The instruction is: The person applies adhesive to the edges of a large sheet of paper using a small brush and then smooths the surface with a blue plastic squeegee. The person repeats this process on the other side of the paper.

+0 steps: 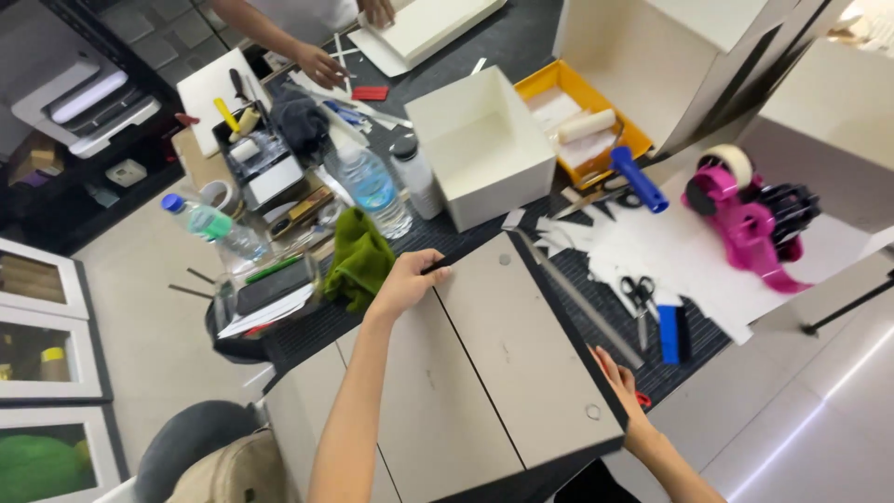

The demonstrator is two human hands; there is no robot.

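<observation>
Head view: left hand pinches the far edge of a big grey board, fingers closed over it; right hand presses flat and open against the board's near-right edge. The board lies on the tabletop, just in front of the white box. Risk, as I judge it: the metal ruler beside the board could get knocked, or the board could slip sideways under uneven pressure. The board looks flat, stiff, pale grey, with a faint centre seam.
</observation>
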